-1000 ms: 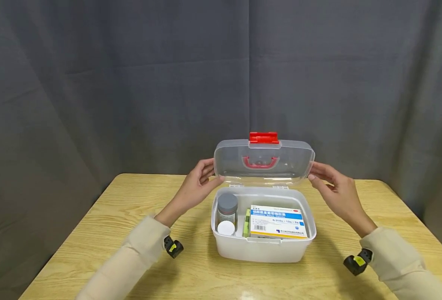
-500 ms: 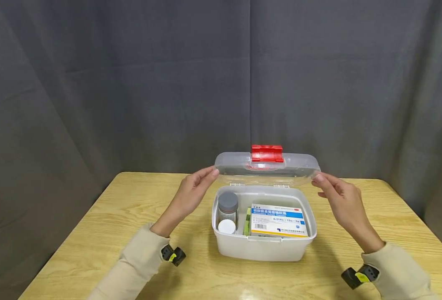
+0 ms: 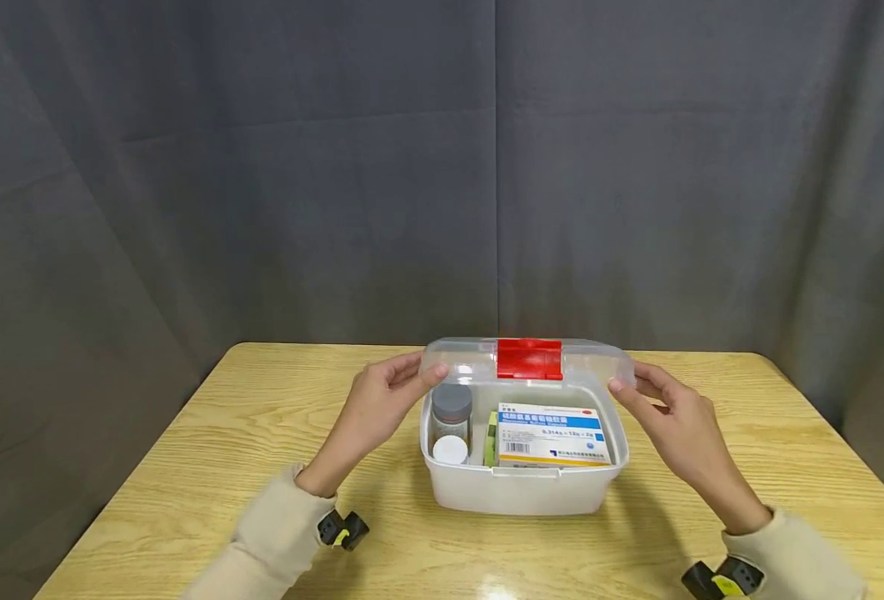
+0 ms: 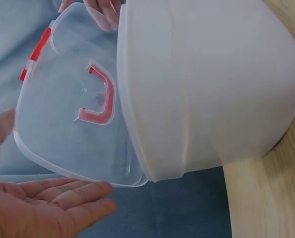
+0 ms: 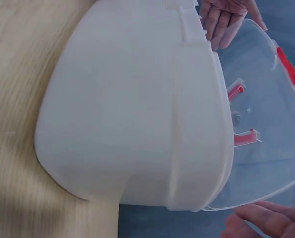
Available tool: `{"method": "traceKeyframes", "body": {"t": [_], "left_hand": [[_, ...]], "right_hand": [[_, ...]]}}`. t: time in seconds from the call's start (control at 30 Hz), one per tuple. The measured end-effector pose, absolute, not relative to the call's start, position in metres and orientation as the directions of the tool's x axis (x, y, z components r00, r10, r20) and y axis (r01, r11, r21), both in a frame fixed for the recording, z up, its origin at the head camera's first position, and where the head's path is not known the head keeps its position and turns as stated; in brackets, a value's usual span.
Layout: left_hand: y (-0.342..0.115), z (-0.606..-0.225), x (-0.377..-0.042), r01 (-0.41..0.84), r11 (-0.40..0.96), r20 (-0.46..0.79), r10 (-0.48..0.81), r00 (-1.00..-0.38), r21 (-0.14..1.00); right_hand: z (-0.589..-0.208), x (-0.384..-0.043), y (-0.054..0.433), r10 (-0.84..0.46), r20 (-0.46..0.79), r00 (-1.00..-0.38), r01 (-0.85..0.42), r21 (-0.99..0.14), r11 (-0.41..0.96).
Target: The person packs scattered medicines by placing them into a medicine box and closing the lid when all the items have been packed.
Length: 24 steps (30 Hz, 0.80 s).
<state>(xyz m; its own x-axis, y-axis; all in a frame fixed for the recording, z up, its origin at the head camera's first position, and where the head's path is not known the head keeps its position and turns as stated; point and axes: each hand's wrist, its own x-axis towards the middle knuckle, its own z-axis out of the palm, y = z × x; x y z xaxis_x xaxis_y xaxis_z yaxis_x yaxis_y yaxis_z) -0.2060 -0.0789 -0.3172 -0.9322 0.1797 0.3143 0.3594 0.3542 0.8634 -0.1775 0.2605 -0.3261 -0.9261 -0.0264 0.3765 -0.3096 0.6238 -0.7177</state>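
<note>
A white plastic storage box (image 3: 516, 493) stands on the table, its hinged clear lid (image 3: 591, 363) tilted partway over the back. The lid carries a red latch (image 3: 529, 358) at its front edge and a red handle (image 4: 103, 99). My left hand (image 3: 374, 408) holds the lid's left side, thumb at the front edge, fingers along the side. On the opposite side, my right hand (image 3: 680, 429) holds the lid likewise. Inside sit a grey-capped jar (image 3: 451, 403), a white-capped bottle (image 3: 451, 450), a blue-and-white medicine carton (image 3: 554, 433) and a green packet (image 3: 491, 437) partly hidden by the carton.
The wooden table (image 3: 277, 433) extends around the box on all sides. Behind it hangs a dark grey curtain (image 3: 337, 208). A small black camera sits at each sleeve cuff, the left one (image 3: 342, 530) and the right one (image 3: 722, 577).
The lid has swung forward and down from nearly upright, both hands moving with it. The red latch now faces me, lower and nearer the box's rim. The box's contents have not moved.
</note>
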Motion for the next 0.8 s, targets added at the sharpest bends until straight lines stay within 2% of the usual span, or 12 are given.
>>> {"method": "traceKeyframes", "body": {"t": [0.13,0.27,0.57,0.8], "left_hand": [[-0.081,-0.329,-0.204,0.368,0.352,0.322,0.183,-0.929,0.861],[-0.085,-0.345,-0.203,0.361,0.335,0.317,0.181,-0.931,0.87],[-0.092,-0.372,-0.204,0.449,0.356,0.383,0.243,-0.891,0.82],[-0.096,-0.381,-0.203,0.438,0.381,0.363,0.256,-0.896,0.814]], "right_hand": [[-0.336,-0.174,0.259,-0.034,0.343,-0.939,-0.292,-0.742,0.603],[-0.35,-0.171,0.259,-0.045,0.375,-0.926,-0.326,-0.733,0.598],[-0.376,-0.169,0.259,-0.063,0.4,-0.914,-0.367,-0.753,0.547],[-0.383,-0.165,0.253,-0.086,0.405,-0.91,-0.399,-0.805,0.438]]}}
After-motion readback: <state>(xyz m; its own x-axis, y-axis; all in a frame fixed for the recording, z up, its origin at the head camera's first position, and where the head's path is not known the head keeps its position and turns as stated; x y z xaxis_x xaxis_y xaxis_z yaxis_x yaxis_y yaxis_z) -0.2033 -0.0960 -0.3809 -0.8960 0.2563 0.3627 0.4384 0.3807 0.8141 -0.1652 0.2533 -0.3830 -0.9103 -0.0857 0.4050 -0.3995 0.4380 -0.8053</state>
